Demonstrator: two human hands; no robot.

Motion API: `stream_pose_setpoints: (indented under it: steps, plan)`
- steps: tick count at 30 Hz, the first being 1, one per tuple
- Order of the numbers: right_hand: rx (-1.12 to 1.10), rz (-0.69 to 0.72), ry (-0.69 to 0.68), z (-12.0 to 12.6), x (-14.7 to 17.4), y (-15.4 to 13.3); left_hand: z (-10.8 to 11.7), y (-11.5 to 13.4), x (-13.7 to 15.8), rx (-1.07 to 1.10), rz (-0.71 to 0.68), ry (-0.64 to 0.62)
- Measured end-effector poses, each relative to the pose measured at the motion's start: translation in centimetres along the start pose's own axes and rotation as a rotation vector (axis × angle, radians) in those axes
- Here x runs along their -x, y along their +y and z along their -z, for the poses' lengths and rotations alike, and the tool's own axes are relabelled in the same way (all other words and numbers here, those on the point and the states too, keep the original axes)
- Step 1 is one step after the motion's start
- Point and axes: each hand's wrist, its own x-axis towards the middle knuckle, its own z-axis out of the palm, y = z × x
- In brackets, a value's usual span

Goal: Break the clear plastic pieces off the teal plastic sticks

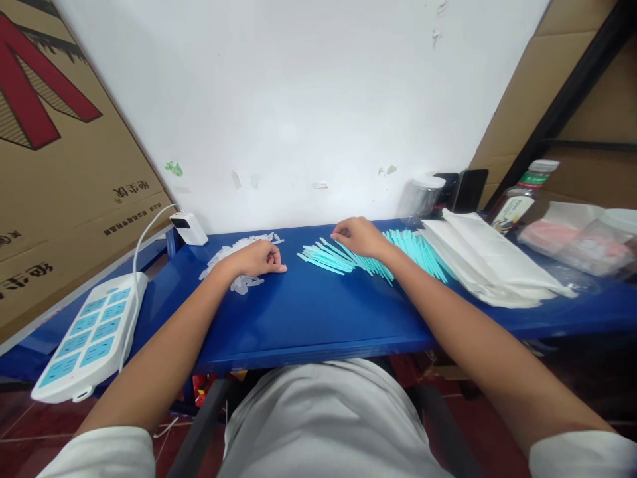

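My left hand point(263, 257) rests over a loose pile of small translucent plastic pieces point(241, 285), which look like short caps or sleeves. Its fingers are curled, with thumb and fingertips close together; anything between them is too small to make out. Over the spread of thin turquoise sticks point(326, 257), my right hand point(359, 237) is bent down with its fingertips pinched together. Paler tips show on some sticks, pointing up and left. Whether a stick sits in that pinch is hidden. More turquoise sticks fan out right of the wrist. Between the hands lies bare blue tabletop point(293, 318).
White paper-like bags point(492, 262) lie right of the sticks. Behind stand a clear jar point(423, 196), dark upright objects and a bottle point(520, 196). Plastic packs point(572, 239) sit far right. A power strip point(92, 335) and white device point(189, 228) are at left. A wall closes the back.
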Motion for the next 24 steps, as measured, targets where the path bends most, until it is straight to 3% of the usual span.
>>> stream_pose_setpoints:
  steps: [4, 8, 13, 19, 24]
  plan:
    - [0.235, -0.167, -0.113, 1.7, 0.2, 1.0, -0.4, 0.7, -0.1, -0.046, -0.032, 0.009]
    - [0.279, -0.233, -0.306, 2.0, 0.5, 1.0, -0.8, 1.6, -0.3, -0.012, -0.095, 0.171]
    - [0.305, -0.272, -0.331, 1.5, 0.5, 0.6, -1.2, 2.3, -0.5, 0.192, -0.052, 0.313]
    - [0.384, -0.287, -0.346, 1.3, 0.5, 0.5, -1.3, 2.3, -0.8, 0.42, -0.068, 0.34]
    - [0.393, -0.295, -0.334, 1.4, 0.5, 0.4, -1.3, 2.8, -0.8, 0.486, -0.073, 0.398]
